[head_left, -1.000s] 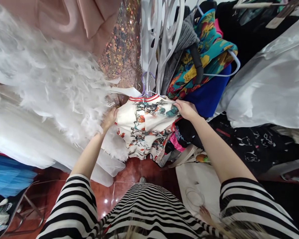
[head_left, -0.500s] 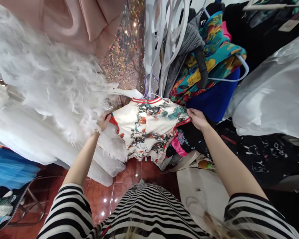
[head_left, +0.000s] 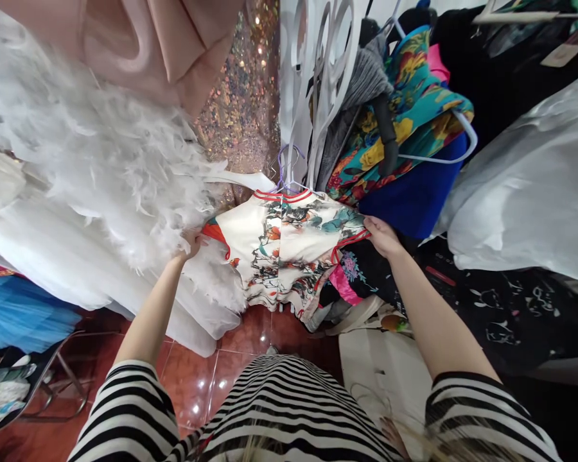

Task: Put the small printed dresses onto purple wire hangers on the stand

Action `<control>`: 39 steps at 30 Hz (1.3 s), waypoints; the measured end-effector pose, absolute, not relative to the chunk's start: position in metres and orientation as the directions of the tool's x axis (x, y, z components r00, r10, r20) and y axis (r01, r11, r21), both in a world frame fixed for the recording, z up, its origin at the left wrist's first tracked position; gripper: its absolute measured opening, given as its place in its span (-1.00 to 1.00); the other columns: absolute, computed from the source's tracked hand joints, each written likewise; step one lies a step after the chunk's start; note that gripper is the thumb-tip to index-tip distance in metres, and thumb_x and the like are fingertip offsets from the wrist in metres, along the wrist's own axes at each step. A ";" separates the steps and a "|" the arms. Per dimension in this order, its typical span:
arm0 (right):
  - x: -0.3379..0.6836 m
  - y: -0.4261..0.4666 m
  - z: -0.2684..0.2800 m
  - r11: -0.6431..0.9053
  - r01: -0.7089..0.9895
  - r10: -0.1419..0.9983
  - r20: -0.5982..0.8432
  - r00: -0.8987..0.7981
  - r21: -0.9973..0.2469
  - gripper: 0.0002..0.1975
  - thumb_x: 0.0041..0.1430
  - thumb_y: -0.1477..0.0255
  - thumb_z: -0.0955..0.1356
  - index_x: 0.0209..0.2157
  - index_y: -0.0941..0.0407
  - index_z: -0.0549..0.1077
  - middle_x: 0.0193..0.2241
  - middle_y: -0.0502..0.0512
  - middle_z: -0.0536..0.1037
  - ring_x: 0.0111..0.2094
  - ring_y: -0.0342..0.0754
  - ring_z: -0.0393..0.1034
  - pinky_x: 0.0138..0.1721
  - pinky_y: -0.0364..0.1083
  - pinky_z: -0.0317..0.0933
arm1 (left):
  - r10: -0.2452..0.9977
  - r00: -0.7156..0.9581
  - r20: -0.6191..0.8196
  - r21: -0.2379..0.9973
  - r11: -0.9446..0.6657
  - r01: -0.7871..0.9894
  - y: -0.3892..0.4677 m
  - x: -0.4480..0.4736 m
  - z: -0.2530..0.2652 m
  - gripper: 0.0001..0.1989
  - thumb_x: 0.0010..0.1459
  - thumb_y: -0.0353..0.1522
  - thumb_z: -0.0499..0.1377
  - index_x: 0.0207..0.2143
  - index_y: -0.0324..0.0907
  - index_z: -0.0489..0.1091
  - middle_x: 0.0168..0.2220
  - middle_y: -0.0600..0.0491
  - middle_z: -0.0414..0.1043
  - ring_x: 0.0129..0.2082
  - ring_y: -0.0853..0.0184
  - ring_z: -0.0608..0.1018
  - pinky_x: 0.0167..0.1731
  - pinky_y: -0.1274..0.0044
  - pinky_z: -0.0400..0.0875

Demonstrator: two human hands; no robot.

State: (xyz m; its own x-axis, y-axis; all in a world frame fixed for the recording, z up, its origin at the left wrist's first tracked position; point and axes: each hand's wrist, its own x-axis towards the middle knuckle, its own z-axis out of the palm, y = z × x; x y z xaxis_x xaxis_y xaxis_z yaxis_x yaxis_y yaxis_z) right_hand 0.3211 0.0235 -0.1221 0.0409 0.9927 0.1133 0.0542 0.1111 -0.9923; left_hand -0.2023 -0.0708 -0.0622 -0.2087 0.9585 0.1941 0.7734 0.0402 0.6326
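Observation:
A cream dress [head_left: 264, 247] with an orange, black and teal floral print and red trim hangs from a purple hanger [head_left: 283, 170] in the middle of the view. My left hand [head_left: 191, 244] is closed on its left sleeve edge, partly covered by white feathers. On the other side, my right hand [head_left: 381, 236] pinches the right sleeve edge. The garment is stretched out flat between both hands. Just behind my right hand hangs a black piece [head_left: 361, 266] with pink trim.
A white feathered garment [head_left: 125, 154] fills the left, with a pink satin one [head_left: 173, 38] above. Teal floral clothing [head_left: 414, 96] and a clear-wrapped white bundle [head_left: 530, 186] hang at right. A blue tulle skirt [head_left: 19, 314] and metal-legged chair [head_left: 67, 372] stand lower left.
My left hand has moved outward to the left, drawing the left sleeve wider. My right hand is nearly where it was, still on the other sleeve.

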 end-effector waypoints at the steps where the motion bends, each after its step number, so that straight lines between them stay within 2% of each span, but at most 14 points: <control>1: 0.319 0.024 -0.122 0.123 0.093 0.989 0.129 0.067 -0.988 -0.46 -0.09 -0.20 0.42 -0.29 -0.05 0.55 -0.34 0.08 0.65 -0.15 0.17 0.58 -0.02 0.20 0.45 | 0.959 -0.227 0.169 0.652 0.064 0.756 -0.073 -0.200 -0.063 -0.76 0.05 -0.36 0.05 -0.27 -0.15 0.47 -0.45 -0.02 0.56 -0.28 0.10 0.66 -0.30 0.35 0.61; 3: 0.311 0.024 -0.117 0.155 0.197 0.975 0.182 0.128 -0.968 -0.50 0.05 -0.19 0.34 -0.28 -0.06 0.53 -0.29 0.09 0.65 -0.08 0.16 0.55 0.06 0.19 0.40 | 0.951 -0.262 0.164 0.677 0.085 0.731 -0.077 -0.193 -0.063 -0.75 0.07 -0.35 0.05 -0.24 -0.15 0.46 -0.39 -0.04 0.56 -0.24 0.10 0.65 -0.24 0.32 0.61; 5: 0.300 0.022 -0.106 0.197 0.327 0.952 0.261 0.163 -0.924 -0.52 0.15 -0.15 0.27 -0.28 -0.04 0.51 -0.25 0.11 0.65 -0.04 0.17 0.52 0.11 0.18 0.36 | 0.931 -0.284 0.228 0.659 0.067 0.749 -0.078 -0.183 -0.060 -0.73 0.10 -0.32 0.08 -0.16 -0.13 0.46 -0.20 -0.08 0.59 -0.08 0.07 0.62 -0.05 0.25 0.57; 7: 0.288 0.019 -0.092 0.272 0.458 0.922 0.365 0.127 -0.846 -0.54 0.22 -0.09 0.23 -0.28 -0.03 0.50 -0.22 0.15 0.64 -0.06 0.18 0.51 0.09 0.17 0.36 | 0.917 -0.280 0.284 0.625 0.044 0.779 -0.078 -0.169 -0.053 -0.72 0.14 -0.28 0.09 -0.11 -0.09 0.46 -0.06 -0.07 0.58 0.06 0.06 0.55 0.12 0.21 0.47; 10: 0.274 0.017 -0.074 0.406 0.603 0.860 0.510 0.001 -0.686 -0.60 0.27 -0.01 0.23 -0.30 -0.01 0.49 -0.24 0.19 0.63 -0.10 0.17 0.50 0.02 0.14 0.37 | 0.932 -0.194 0.306 0.587 -0.024 0.809 -0.070 -0.149 -0.041 -0.73 0.18 -0.21 0.10 -0.13 -0.09 0.45 -0.08 -0.04 0.58 0.02 0.11 0.55 0.16 0.26 0.43; 12: 0.269 0.018 -0.066 0.450 0.650 0.836 0.544 -0.067 -0.613 -0.64 0.27 0.03 0.26 -0.34 -0.01 0.50 -0.29 0.18 0.61 -0.15 0.17 0.50 -0.04 0.11 0.38 | 0.941 -0.147 0.306 0.577 -0.061 0.814 -0.062 -0.139 -0.036 -0.74 0.19 -0.19 0.10 -0.18 -0.11 0.45 -0.15 -0.03 0.58 -0.05 0.13 0.56 0.12 0.30 0.45; 17: 0.265 0.023 -0.052 0.469 0.657 0.833 0.543 -0.107 -0.590 -0.73 0.27 0.17 0.28 -0.41 -0.01 0.49 -0.35 0.15 0.59 -0.24 0.14 0.48 -0.16 0.07 0.36 | 0.945 -0.139 0.295 0.642 -0.089 0.761 -0.048 -0.137 -0.031 -0.79 0.21 -0.21 0.09 -0.24 -0.12 0.43 -0.24 0.00 0.56 -0.12 0.17 0.57 0.06 0.34 0.48; 22: 0.259 0.022 -0.037 0.456 0.693 0.792 0.609 -0.031 -0.558 -0.71 0.32 0.19 0.24 -0.35 -0.01 0.52 -0.32 0.15 0.59 -0.23 0.14 0.47 -0.24 0.03 0.32 | 0.899 -0.233 0.370 0.731 -0.127 0.671 -0.048 -0.151 -0.028 -0.76 0.19 -0.19 0.16 -0.15 -0.09 0.44 -0.09 -0.03 0.57 0.08 0.13 0.53 0.20 0.31 0.40; 27: 0.254 0.027 -0.024 0.458 0.726 0.763 0.645 -0.025 -0.513 -0.69 0.33 0.18 0.23 -0.30 0.02 0.53 -0.28 0.16 0.59 -0.22 0.14 0.46 -0.23 0.02 0.29 | 0.898 -0.173 0.406 0.666 -0.161 0.728 -0.057 -0.161 -0.014 -0.70 0.16 -0.07 0.20 -0.24 -0.08 0.47 -0.16 -0.03 0.59 0.05 0.07 0.54 0.18 0.29 0.42; 31: 0.245 0.027 -0.009 0.467 0.744 0.754 0.655 -0.052 -0.478 -0.68 0.36 0.21 0.21 -0.24 0.05 0.53 -0.22 0.21 0.59 -0.18 0.17 0.45 -0.19 0.04 0.26 | 0.908 -0.136 0.396 0.636 -0.164 0.754 -0.063 -0.164 -0.002 -0.70 0.21 -0.08 0.12 -0.36 -0.10 0.44 -0.28 -0.01 0.56 -0.10 0.14 0.57 0.11 0.28 0.46; 33: 0.240 0.023 -0.004 0.497 0.743 0.749 0.654 -0.106 -0.448 -0.68 0.38 0.23 0.19 -0.23 0.06 0.52 -0.21 0.21 0.58 -0.15 0.18 0.44 -0.15 0.05 0.25 | 0.906 -0.145 0.398 0.640 -0.162 0.751 -0.067 -0.165 0.000 -0.70 0.20 -0.08 0.11 -0.37 -0.11 0.42 -0.28 -0.02 0.56 -0.11 0.14 0.56 0.13 0.27 0.44; 36: 0.237 0.017 -0.006 0.558 0.719 0.733 0.652 -0.194 -0.414 -0.70 0.38 0.27 0.19 -0.25 0.05 0.50 -0.23 0.21 0.58 -0.13 0.19 0.42 -0.12 0.07 0.24 | 0.938 -0.119 0.326 0.689 -0.150 0.709 -0.082 -0.165 -0.005 -0.68 0.14 -0.05 0.14 -0.34 -0.10 0.45 -0.27 -0.01 0.57 -0.10 0.13 0.57 0.08 0.31 0.47; 39: 0.238 0.012 -0.019 0.583 0.694 0.737 0.634 -0.233 -0.423 -0.74 0.36 0.29 0.22 -0.31 0.03 0.49 -0.28 0.20 0.58 -0.16 0.20 0.41 -0.12 0.09 0.23 | 0.984 -0.010 0.179 0.762 -0.132 0.634 -0.103 -0.160 -0.014 -0.62 0.06 0.01 0.21 -0.33 -0.09 0.50 -0.31 0.00 0.59 -0.18 0.13 0.59 -0.09 0.37 0.54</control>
State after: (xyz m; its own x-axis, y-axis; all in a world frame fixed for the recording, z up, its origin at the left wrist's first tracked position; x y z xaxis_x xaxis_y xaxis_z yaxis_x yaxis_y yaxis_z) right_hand 0.2384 0.0125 -0.0191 -0.2327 0.7373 0.6342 0.6938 0.5828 -0.4231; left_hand -0.1600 -0.1027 -0.0142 -0.0101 0.9838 0.1789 0.6340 -0.1320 0.7620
